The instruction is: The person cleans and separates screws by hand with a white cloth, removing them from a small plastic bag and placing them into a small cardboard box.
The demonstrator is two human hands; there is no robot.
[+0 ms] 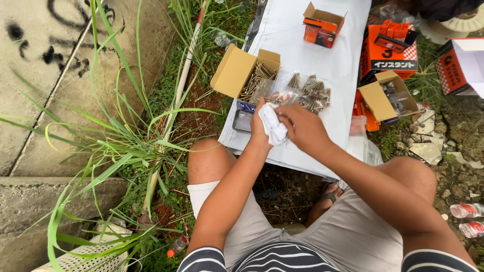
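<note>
White cloth (272, 128), bunched upright, pinched between both hands (287, 126).

Left hand (258, 132) and right hand (302, 127) gripping white cloth (273, 126); open box of screws (249, 75), white sheet (327, 60)

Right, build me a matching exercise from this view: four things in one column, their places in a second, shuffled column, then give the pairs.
Things:
1. white cloth
2. brown box of screws
3. small orange box
4. red and white cans

Places:
A. far end of the white sheet
B. between the left hand and the right hand
C. on the ground at the right edge
D. left edge of the sheet, flaps open

Pairs: 1-B, 2-D, 3-A, 4-C
</note>
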